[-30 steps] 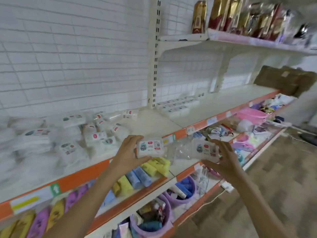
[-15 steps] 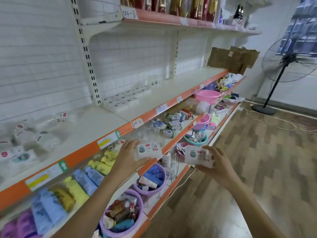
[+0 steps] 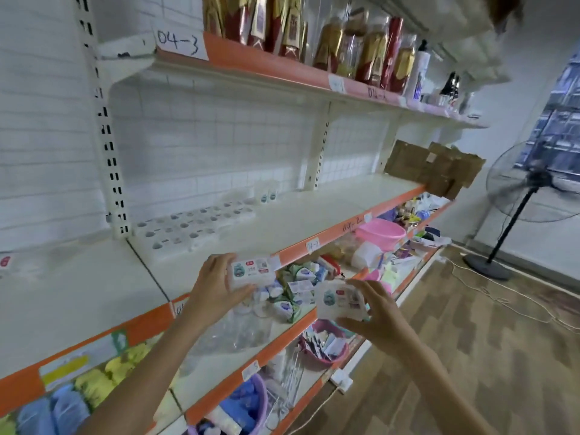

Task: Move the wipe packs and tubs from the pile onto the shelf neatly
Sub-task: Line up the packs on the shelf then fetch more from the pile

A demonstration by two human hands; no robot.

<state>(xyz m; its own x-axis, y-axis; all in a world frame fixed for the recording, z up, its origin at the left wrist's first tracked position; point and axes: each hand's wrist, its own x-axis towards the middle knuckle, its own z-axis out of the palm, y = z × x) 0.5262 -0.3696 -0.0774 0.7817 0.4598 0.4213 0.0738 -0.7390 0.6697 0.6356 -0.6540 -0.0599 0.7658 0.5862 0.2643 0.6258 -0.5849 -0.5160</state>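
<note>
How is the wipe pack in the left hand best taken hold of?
Grip the wipe pack across its short width, thumb under one long edge and fingers over the other, coming from its left end, much as the left hand does. It is a flat, soft slab, so the long edges give the firmest purchase and the label stays visible.

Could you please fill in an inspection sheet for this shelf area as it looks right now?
Surface: white shelf with orange edge strip, mostly bare.
Job's things: two white wipe packs with red and teal labels, one in the left hand, one in the right; rows of white packs at the shelf's back.
Clutter: pink plastic basin, purple tubs, brown cardboard.
Grippers: left hand and right hand each hold a pack.
Cables: white cord trailing on the wooden floor.
Surroundings: black pedestal fan; bottles on the upper shelf.
</note>
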